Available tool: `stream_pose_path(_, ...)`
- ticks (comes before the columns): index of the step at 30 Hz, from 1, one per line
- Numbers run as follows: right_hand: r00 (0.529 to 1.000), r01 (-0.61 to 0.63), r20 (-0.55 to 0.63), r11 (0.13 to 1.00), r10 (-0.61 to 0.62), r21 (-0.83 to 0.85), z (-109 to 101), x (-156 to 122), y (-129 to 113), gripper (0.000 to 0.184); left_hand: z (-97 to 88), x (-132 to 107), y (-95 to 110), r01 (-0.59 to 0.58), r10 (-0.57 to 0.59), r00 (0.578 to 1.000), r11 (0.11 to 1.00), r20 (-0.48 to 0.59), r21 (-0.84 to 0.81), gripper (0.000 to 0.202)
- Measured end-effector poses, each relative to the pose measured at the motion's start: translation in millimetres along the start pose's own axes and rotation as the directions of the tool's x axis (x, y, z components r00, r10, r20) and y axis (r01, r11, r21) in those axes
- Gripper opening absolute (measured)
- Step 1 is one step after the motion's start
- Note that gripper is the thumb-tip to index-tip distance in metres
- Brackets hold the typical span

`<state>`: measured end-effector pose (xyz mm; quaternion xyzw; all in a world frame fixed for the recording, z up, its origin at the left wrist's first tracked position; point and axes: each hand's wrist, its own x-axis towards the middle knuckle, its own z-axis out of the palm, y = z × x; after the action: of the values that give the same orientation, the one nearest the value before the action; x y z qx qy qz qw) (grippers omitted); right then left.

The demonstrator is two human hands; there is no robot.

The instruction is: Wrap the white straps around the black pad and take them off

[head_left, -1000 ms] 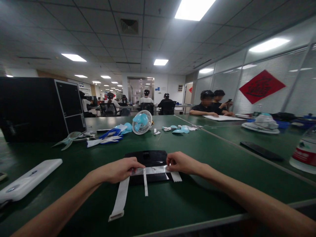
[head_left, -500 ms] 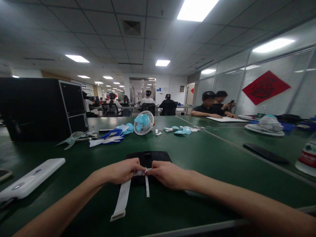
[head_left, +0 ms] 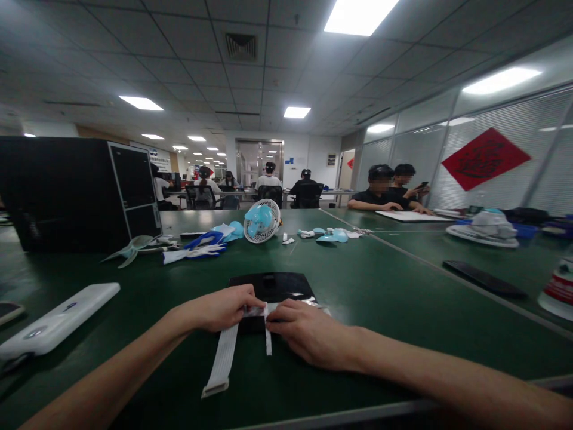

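Note:
A flat black panel (head_left: 273, 285) lies on the green table (head_left: 367, 298) in front of me, with a silvery strip (head_left: 256, 311) across its near edge. My left hand (head_left: 224, 307) pinches the left end of that strip with curled fingers. My right hand (head_left: 308, 333) presses down on the strip's middle and right part, fingers close together, covering most of it. A wide white ribbon cable (head_left: 221, 358) hangs from under my left hand toward me. A narrow white ribbon (head_left: 267, 334) runs down between my hands.
A white power bank (head_left: 58, 322) lies at left. Farther back are blue-white gloves (head_left: 194, 248), a small blue fan (head_left: 261, 221), fan blades (head_left: 129, 248) and a black cabinet (head_left: 76, 191). A black phone (head_left: 483, 278) and a bottle (head_left: 557, 286) sit at right. People sit at the far tables.
My right hand has slid left along the silvery strip from its right end to the middle, close to my left hand. My left hand has stayed in place.

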<state>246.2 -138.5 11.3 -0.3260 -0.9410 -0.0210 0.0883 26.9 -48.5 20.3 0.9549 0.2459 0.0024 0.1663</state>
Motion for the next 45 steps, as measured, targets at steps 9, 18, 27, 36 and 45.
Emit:
stream_pose_path(9, 1.000, 0.023, 0.009, 0.999, -0.023, -0.028, 1, -4, 0, 0.035, 0.1, -1, 0, -0.003, 0.003, 1.000, 1.000, -0.003, 0.002, 0.041)
stream_pose_path(18, 0.994, -0.104, 0.030, 0.988, 0.101, 0.116, -4, 13, 8, 0.035, 0.8, -1, -3, -0.002, 0.002, 1.000, 1.000, -0.013, 0.005, 0.042)
stream_pose_path(27, 0.991, -0.136, 0.051, 0.957, 0.127, 0.256, -10, 1, 25, 0.035, 0.0, 0, -9, 0.022, -0.024, 0.999, 0.999, -0.041, -0.038, 0.027)
stream_pose_path(36, 0.977, -0.212, 0.068, 0.922, 0.201, 0.323, -15, -22, 50, 0.027, -2.0, -1, -15, 0.142, -0.144, 0.989, 0.988, -0.020, -0.067, 0.013)
stream_pose_path(45, 0.975, -0.224, 0.083, 0.921, 0.208, 0.318, -22, -40, 76, 0.020, -5.4, -6, -27, 0.195, -0.192, 0.980, 0.978, 0.052, -0.072, 0.015)
